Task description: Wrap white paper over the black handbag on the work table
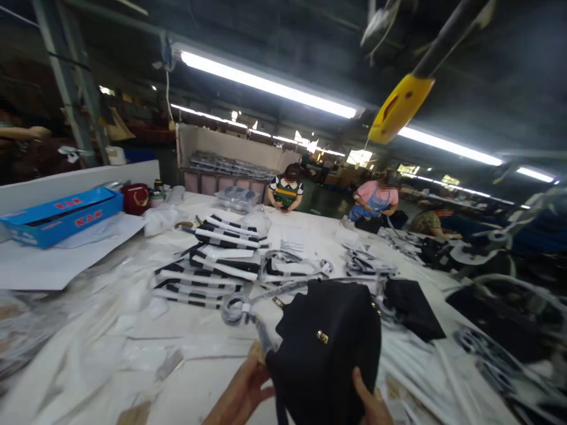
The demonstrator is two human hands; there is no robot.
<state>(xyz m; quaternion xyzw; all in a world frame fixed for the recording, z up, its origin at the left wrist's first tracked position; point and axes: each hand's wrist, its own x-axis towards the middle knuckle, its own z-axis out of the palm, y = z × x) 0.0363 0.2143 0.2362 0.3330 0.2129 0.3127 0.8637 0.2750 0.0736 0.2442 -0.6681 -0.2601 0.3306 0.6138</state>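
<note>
A black handbag (pixel 330 360) with a gold-coloured clasp is held up in front of me, over the near part of the table. My left hand (pixel 250 381) grips its left side, close to where a plastic-wrapped strap (pixel 262 333) hangs down. On the lower right, my right hand (pixel 371 400) has its thumb against the bag's face; its other fingers are hidden behind the bag. A coiled, wrapped strap (pixel 234 308) lies just beyond the bag on the left. Another flat black piece (pixel 414 308) rests on the table to the right.
Bundles of black-and-white wrapped strips (pixel 212 265) cover the table's middle. Crumpled plastic (pixel 101 319) lies at left, near a blue box (pixel 66 215) and a red pouch (pixel 135 198). A yellow fixture (pixel 401 109) hangs overhead. Co-workers (pixel 287 189) are at the far side.
</note>
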